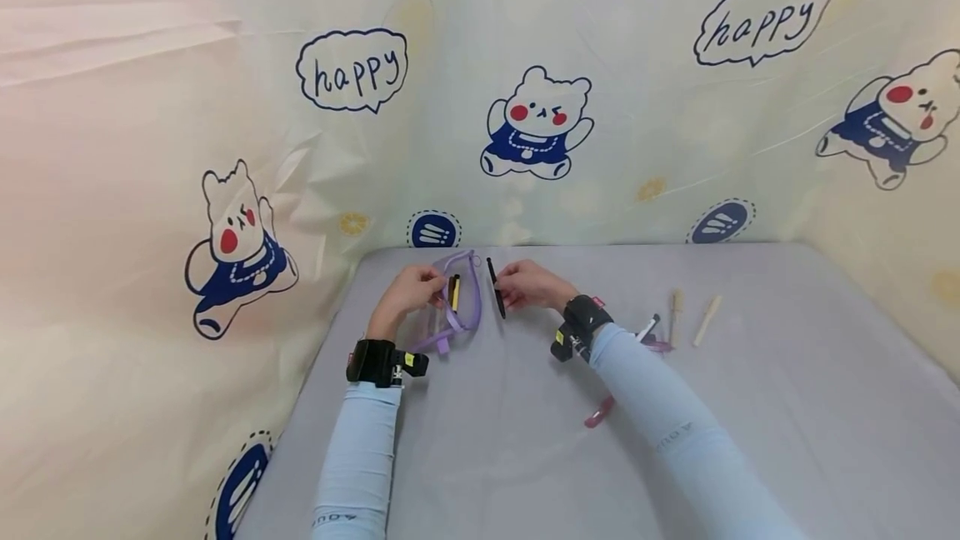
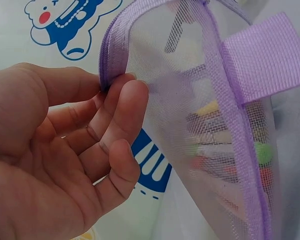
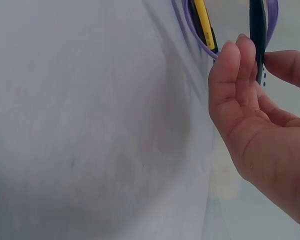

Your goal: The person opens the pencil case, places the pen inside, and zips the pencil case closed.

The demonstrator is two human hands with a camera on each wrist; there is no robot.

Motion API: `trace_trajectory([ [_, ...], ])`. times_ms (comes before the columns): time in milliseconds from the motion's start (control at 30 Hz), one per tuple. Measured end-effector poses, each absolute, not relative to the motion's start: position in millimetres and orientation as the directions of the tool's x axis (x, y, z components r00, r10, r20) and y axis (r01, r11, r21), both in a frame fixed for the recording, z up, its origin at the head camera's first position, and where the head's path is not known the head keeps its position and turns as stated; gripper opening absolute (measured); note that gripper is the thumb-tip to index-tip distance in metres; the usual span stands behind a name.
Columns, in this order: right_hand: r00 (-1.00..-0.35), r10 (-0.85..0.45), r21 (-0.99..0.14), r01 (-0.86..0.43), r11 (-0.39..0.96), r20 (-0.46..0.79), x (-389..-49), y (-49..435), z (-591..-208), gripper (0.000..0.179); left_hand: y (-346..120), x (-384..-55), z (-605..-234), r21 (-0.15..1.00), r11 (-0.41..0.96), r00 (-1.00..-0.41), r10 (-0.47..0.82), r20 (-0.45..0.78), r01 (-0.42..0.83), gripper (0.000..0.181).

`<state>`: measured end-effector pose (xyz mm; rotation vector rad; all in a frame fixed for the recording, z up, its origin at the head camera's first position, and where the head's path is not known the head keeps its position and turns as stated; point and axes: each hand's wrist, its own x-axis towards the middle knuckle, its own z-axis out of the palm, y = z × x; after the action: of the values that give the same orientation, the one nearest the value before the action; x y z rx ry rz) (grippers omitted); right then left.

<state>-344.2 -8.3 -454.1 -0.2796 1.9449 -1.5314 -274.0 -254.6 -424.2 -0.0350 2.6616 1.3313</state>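
Note:
My left hand pinches the zippered rim of a see-through mesh pencil case with purple trim, thumb against fingertips. The case stands with its mouth spread apart at the far left of the table. Through its mesh show several slim items, one with a green end; a yellow and black pen appears at its opening. Just right of the case, my right hand holds a black pen between thumb and fingers. The pen is nearly upright, beside the purple rim.
On the grey-covered table, to the right, lie a white and dark marker, two pale wooden sticks and a small purple item. A pinkish-red piece lies partly behind the right forearm. A printed curtain hangs behind the table.

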Motion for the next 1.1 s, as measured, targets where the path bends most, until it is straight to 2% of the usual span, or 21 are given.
trace_trajectory([
  [500, -0.777, -0.516, -0.930, 0.256, 0.265, -0.361, -343.3, -39.0, -454.5, 0.025, -254.7, -270.8, -421.0, 0.821, 0.565, -0.990, 0.052, -0.129, -0.077, 0.025],
  [933, -0.782, -0.501, -0.928, 0.298, 0.223, -0.371, -332.1, -61.8, -454.4, 0.030, -256.0, -271.1, -419.6, 0.824, 0.560, -0.990, 0.045, -0.135, -0.087, 0.026],
  [1100, -0.762, -0.533, -0.929, 0.298, 0.218, -0.369, -331.4, -65.0, -453.6, 0.037, -255.6, -271.4, -418.4, 0.818, 0.569, -0.989, 0.051, -0.135, -0.083, 0.027],
])
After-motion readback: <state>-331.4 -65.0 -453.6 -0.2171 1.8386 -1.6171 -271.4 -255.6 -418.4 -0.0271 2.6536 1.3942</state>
